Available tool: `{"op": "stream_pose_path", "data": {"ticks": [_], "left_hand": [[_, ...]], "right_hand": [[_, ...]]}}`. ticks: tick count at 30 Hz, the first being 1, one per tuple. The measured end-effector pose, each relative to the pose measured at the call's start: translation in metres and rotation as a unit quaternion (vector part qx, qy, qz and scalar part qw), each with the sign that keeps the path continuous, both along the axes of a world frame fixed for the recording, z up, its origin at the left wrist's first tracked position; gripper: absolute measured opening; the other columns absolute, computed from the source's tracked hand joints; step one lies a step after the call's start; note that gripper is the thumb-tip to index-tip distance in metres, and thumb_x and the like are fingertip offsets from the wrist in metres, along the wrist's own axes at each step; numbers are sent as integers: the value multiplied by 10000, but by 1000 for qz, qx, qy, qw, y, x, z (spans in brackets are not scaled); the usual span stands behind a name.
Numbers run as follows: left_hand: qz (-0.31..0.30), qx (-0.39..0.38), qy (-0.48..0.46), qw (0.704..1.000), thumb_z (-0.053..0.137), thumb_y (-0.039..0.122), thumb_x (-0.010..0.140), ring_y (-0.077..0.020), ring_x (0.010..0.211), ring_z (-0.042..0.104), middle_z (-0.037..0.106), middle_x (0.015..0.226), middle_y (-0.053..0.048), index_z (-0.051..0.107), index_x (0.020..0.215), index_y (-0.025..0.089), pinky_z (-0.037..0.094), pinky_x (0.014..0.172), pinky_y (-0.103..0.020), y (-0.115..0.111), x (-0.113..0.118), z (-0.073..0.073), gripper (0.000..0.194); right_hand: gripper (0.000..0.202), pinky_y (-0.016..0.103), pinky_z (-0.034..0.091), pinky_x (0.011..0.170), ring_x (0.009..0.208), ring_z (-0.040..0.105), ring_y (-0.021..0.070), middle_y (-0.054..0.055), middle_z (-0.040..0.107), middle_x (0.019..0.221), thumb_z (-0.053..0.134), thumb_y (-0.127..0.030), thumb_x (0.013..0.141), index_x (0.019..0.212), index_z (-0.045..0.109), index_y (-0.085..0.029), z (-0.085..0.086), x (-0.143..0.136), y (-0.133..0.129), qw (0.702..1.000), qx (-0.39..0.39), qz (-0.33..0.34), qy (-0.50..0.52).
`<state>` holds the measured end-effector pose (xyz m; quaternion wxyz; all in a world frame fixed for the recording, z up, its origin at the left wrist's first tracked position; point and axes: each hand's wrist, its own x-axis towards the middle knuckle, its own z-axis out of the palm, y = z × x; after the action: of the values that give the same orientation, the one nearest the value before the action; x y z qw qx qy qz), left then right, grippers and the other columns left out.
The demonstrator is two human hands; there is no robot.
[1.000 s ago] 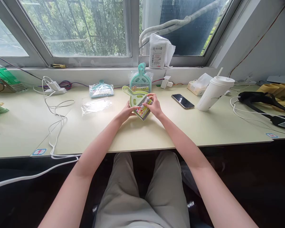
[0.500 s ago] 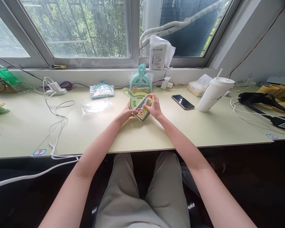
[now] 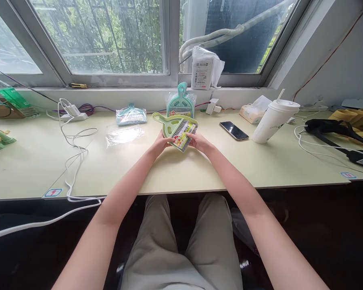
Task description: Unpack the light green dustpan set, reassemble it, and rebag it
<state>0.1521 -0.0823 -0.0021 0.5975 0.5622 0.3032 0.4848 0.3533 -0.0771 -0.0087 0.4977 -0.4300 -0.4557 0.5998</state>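
Observation:
A light green dustpan [image 3: 168, 125] with a small brush and a printed label [image 3: 180, 139] on it is held tilted above the desk. My left hand [image 3: 162, 142] grips its left lower edge, thumb on the front. On the right side, my right hand [image 3: 199, 141] holds the edge with the thumb near the label; its other fingers are partly hidden behind. Behind it stands a teal dustpan set [image 3: 181, 100] in clear wrap. A wrapped light blue set [image 3: 131, 114] lies to the left, with a clear plastic bag [image 3: 124, 135] in front of it.
A phone [image 3: 234, 131], a tissue box [image 3: 254, 110] and a white cup with a straw [image 3: 272, 123] are to the right. White cables [image 3: 75, 149] run over the left of the desk [image 3: 181, 177]. Farther right lies a black strap device [image 3: 329, 129].
My right hand has moved from the label's upper corner down to the right edge of the dustpan. The green set has turned a little, showing more of its brush and label.

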Motion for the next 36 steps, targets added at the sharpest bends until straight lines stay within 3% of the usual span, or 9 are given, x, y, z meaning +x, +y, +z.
{"op": "stream_pose_path", "data": {"ticks": [6,9,12,15,19,23,29,32,36], "left_hand": [[-24,-11,76,997,708,337,738,-284,1130,620,629,1248,-116,480,1320,225,554,908,-466,12,-8,3,635],[93,7,196,976,460,463,912,-320,1192,579,590,1302,-164,509,1299,186,511,964,-525,22,-21,4,479],[296,120,386,866,457,346,910,-355,1377,402,487,1429,-190,496,1347,172,350,1123,-555,30,-42,0,472],[378,165,524,745,510,211,837,-370,1472,230,369,1532,-206,460,1399,149,210,1181,-569,34,-64,-5,567],[399,95,601,686,484,173,833,-397,1380,360,477,1415,-264,469,1391,110,277,1107,-601,34,-84,-7,562],[472,122,593,641,460,203,873,-386,1473,204,366,1536,-215,497,1375,178,192,1119,-677,33,-95,-3,503],[430,30,604,670,397,100,854,-389,1334,442,558,1325,-292,391,1475,82,362,1040,-601,39,-106,-9,621],[346,98,644,675,392,59,833,-358,1275,496,597,1285,-244,561,1335,110,386,1033,-513,41,-102,-11,533],[238,202,602,735,451,36,763,-276,1116,600,707,1062,-108,709,1029,213,342,1067,-458,41,-89,-8,410]], "right_hand": [[107,393,613,895,771,733,165,49,769,904,636,-86,870,944,644,-163,-4,-8,-3,998,2,-49,50],[137,390,626,870,730,729,151,30,769,875,661,-56,844,924,642,-166,-3,-5,-3,995,9,-84,56],[139,381,635,841,716,731,150,26,767,856,645,-46,852,917,642,-169,-1,-2,-5,994,6,-96,56],[134,368,637,831,726,735,151,29,769,876,647,-52,851,916,644,-170,1,-1,-6,993,10,-101,56],[145,358,638,831,750,735,150,28,768,892,664,-53,838,919,640,-171,0,-1,-6,993,16,-109,52],[151,369,638,833,749,731,152,28,760,893,687,-58,823,899,631,-175,-3,-1,-4,992,15,-117,42],[128,360,643,809,756,726,146,37,760,910,647,-53,848,903,627,-167,-3,0,-5,992,12,-120,35],[135,360,645,807,749,727,149,32,762,891,651,-47,841,900,634,-167,-2,-1,-5,991,13,-127,37],[131,353,646,804,759,730,148,22,760,880,648,-51,843,890,629,-171,-4,0,-3,990,13,-137,38]]}}
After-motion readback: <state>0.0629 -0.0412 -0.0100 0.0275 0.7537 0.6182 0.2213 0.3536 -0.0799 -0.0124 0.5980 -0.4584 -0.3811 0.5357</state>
